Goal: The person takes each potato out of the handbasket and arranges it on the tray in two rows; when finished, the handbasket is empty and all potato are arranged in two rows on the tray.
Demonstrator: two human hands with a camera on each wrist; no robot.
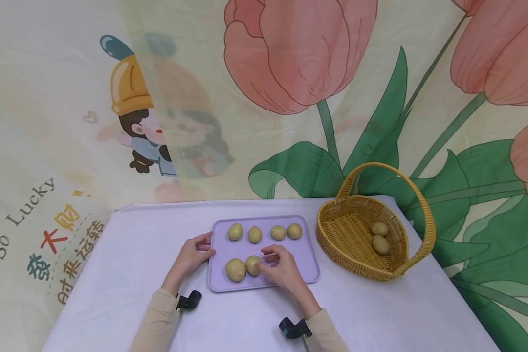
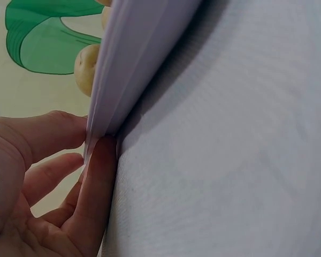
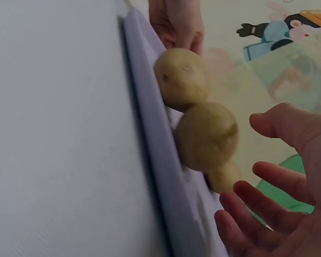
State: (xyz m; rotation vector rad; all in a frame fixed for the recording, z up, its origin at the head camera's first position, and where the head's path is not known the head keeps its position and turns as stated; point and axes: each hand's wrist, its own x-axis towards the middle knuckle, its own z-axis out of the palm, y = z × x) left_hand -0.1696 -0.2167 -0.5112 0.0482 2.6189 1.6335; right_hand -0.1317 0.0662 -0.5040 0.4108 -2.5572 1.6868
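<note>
Sleeves (image 1: 156, 318) sat nearest, bottom of the head view, black wrist devices (image 1: 294, 328) beside the cuffs. Purple tray (image 1: 233, 248), centre of frame on the desk (image 1: 229, 322), carried six potatoes (image 1: 235, 270): four in the upper row, two touching in the lower. Wicker basket (image 1: 343, 234), right of centre, held two more, over at its right side. My read: partway, split six to two. Left hand (image 1: 189, 259) gripped the tray's left rim; right hand (image 1: 283, 269) was half spread near the smaller lower potato.

Left wrist view: left hand at lower left, thumb and fingers pinching the rim. Potatoes upper left, mostly cut off.

Right wrist view: right hand at lower right, fingers apart, nothing held, gap between thumb and the potato at centre.
</note>
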